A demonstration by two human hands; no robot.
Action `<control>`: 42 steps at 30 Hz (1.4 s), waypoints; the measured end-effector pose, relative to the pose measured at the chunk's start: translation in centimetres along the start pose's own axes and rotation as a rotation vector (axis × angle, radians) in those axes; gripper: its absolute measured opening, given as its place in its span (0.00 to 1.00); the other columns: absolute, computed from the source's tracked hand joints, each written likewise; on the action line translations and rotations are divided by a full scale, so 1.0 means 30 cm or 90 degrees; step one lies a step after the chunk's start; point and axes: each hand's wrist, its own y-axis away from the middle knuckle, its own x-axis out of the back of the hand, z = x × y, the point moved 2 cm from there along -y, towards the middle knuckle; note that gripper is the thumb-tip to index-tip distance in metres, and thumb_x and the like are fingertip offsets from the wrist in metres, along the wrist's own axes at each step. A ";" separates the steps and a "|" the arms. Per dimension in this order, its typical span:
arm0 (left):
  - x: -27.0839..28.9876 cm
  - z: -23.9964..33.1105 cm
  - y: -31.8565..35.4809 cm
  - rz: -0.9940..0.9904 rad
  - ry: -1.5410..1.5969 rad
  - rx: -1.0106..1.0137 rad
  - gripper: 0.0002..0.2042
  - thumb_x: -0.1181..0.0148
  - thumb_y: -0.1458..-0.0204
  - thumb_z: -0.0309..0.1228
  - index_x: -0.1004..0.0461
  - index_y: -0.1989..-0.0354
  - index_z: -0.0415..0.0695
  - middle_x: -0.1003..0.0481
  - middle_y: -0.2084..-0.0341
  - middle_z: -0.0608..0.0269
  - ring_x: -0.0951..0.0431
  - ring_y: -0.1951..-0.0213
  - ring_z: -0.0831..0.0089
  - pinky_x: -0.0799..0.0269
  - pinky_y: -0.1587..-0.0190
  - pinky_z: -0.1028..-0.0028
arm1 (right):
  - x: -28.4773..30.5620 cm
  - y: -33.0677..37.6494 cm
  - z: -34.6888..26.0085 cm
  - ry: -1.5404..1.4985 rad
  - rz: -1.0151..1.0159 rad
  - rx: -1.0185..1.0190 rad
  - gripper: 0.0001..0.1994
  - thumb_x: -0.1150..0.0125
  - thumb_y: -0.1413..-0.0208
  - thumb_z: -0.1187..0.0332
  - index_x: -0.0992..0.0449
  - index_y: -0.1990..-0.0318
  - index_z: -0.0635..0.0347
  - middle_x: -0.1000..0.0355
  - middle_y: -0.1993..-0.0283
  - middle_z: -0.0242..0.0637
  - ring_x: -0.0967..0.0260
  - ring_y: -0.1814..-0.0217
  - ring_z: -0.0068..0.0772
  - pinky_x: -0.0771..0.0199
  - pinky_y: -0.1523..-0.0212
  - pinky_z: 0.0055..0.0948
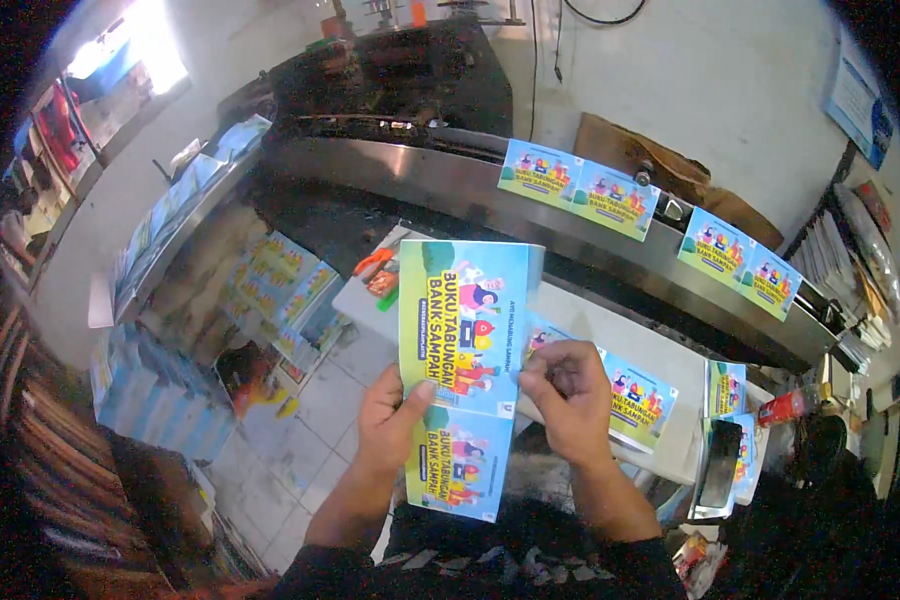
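In front of me is a glossy printed cover sheet (460,330), blue and green, with the same cartoon picture on its upper and lower halves. My left hand (390,420) grips its left edge near the middle, thumb on top. At the right edge, my right hand (570,395) has thumb and forefinger pinched together, the other fingers curled. Behind the right hand, more of these printed sheets (638,405) lie on a white tabletop (580,320).
Pairs of matching sheets (578,190) hang over a long metal rail (440,165) at the back. More prints lie in stacks (280,290) at the left. An orange-handled tool (375,272) lies on the table's left end. A dark phone (720,462) and a red bottle (788,404) are at right.
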 end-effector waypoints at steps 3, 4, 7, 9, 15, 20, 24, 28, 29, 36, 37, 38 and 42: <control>-0.019 -0.009 -0.003 0.013 0.046 0.034 0.12 0.49 0.38 0.25 0.31 0.48 0.35 0.23 0.55 0.57 0.23 0.57 0.76 0.27 0.54 0.74 | 0.005 0.017 -0.003 0.211 0.031 0.271 0.15 0.32 0.52 0.79 0.30 0.58 0.60 0.26 0.64 0.38 0.28 0.63 0.29 0.28 0.61 0.28; -0.023 -0.003 -0.001 0.022 0.046 0.036 0.12 0.49 0.38 0.25 0.31 0.49 0.35 0.23 0.55 0.57 0.23 0.57 0.76 0.27 0.54 0.74 | -0.001 0.021 -0.011 0.277 -0.009 0.372 0.14 0.36 0.51 0.82 0.32 0.58 0.61 0.28 0.64 0.38 0.30 0.63 0.28 0.29 0.61 0.27; -0.020 -0.010 -0.001 0.037 0.045 0.037 0.12 0.48 0.38 0.26 0.31 0.49 0.35 0.23 0.55 0.57 0.23 0.57 0.76 0.27 0.54 0.75 | -0.020 0.023 -0.014 0.355 -0.052 0.527 0.14 0.41 0.50 0.87 0.33 0.59 0.61 0.30 0.65 0.38 0.31 0.64 0.29 0.30 0.62 0.26; -0.024 -0.009 -0.002 0.042 0.044 0.035 0.12 0.48 0.38 0.26 0.31 0.49 0.35 0.23 0.55 0.57 0.23 0.58 0.76 0.27 0.54 0.75 | -0.014 0.022 0.006 0.294 0.028 0.302 0.12 0.41 0.47 0.84 0.32 0.57 0.62 0.30 0.65 0.36 0.31 0.64 0.26 0.29 0.62 0.26; -0.007 0.031 0.044 0.047 -0.234 -0.043 0.11 0.47 0.39 0.28 0.28 0.51 0.36 0.21 0.62 0.57 0.21 0.64 0.75 0.26 0.60 0.73 | 0.033 0.013 0.053 0.056 0.009 0.000 0.07 0.40 0.42 0.77 0.28 0.57 0.65 0.27 0.59 0.37 0.29 0.58 0.24 0.28 0.57 0.24; -0.086 0.139 0.050 -0.142 -0.618 -0.171 0.12 0.43 0.45 0.26 0.25 0.53 0.37 0.22 0.71 0.50 0.19 0.73 0.59 0.24 0.70 0.66 | 0.123 0.053 0.060 0.313 -0.055 0.215 0.09 0.42 0.44 0.80 0.28 0.56 0.66 0.27 0.56 0.37 0.29 0.54 0.24 0.28 0.55 0.25; -0.116 0.139 0.087 -0.258 -0.679 -0.388 0.14 0.41 0.51 0.25 0.24 0.55 0.40 0.20 0.63 0.53 0.18 0.68 0.65 0.21 0.67 0.68 | 0.253 0.130 0.122 0.504 -0.067 0.235 0.06 0.36 0.49 0.76 0.24 0.64 0.64 0.24 0.61 0.44 0.25 0.60 0.35 0.26 0.56 0.33; -0.150 0.106 0.128 -0.322 -0.789 -0.582 0.14 0.42 0.50 0.29 0.24 0.53 0.48 0.22 0.55 0.58 0.19 0.66 0.72 0.24 0.70 0.77 | 0.327 0.186 0.111 0.572 -0.048 0.189 0.06 0.35 0.50 0.75 0.24 0.64 0.63 0.23 0.62 0.43 0.25 0.61 0.34 0.25 0.57 0.33; -0.151 0.092 0.138 -0.324 -0.834 -0.607 0.15 0.42 0.50 0.31 0.24 0.53 0.51 0.23 0.54 0.59 0.20 0.65 0.74 0.25 0.71 0.80 | 0.303 0.193 0.093 0.591 -0.054 0.184 0.06 0.35 0.49 0.75 0.24 0.64 0.64 0.23 0.62 0.42 0.25 0.61 0.34 0.25 0.57 0.33; -0.160 0.029 0.161 -0.346 -0.800 -0.636 0.14 0.42 0.49 0.33 0.24 0.52 0.55 0.24 0.52 0.61 0.21 0.65 0.76 0.29 0.72 0.84 | 0.267 0.197 0.044 0.641 -0.053 0.186 0.06 0.35 0.49 0.75 0.24 0.64 0.64 0.23 0.63 0.42 0.25 0.62 0.34 0.26 0.58 0.33; -0.153 0.025 0.162 -0.346 -0.810 -0.629 0.14 0.42 0.49 0.33 0.24 0.52 0.54 0.24 0.52 0.61 0.21 0.65 0.76 0.29 0.72 0.84 | 0.262 0.199 0.050 0.637 -0.058 0.185 0.06 0.35 0.49 0.75 0.24 0.64 0.64 0.23 0.63 0.42 0.25 0.62 0.34 0.26 0.58 0.33; -0.147 0.022 0.163 -0.345 -0.820 -0.621 0.14 0.42 0.49 0.33 0.24 0.52 0.54 0.24 0.52 0.61 0.21 0.65 0.76 0.29 0.72 0.84 | 0.253 0.195 0.056 0.636 -0.061 0.186 0.06 0.35 0.49 0.75 0.24 0.64 0.64 0.23 0.63 0.42 0.25 0.62 0.34 0.26 0.58 0.33; -0.124 0.020 0.161 -0.347 -0.824 -0.583 0.14 0.42 0.49 0.33 0.24 0.52 0.53 0.24 0.52 0.60 0.21 0.65 0.76 0.28 0.71 0.83 | 0.228 0.186 0.079 0.633 -0.078 0.180 0.06 0.35 0.49 0.75 0.24 0.64 0.64 0.23 0.63 0.41 0.25 0.63 0.34 0.26 0.58 0.33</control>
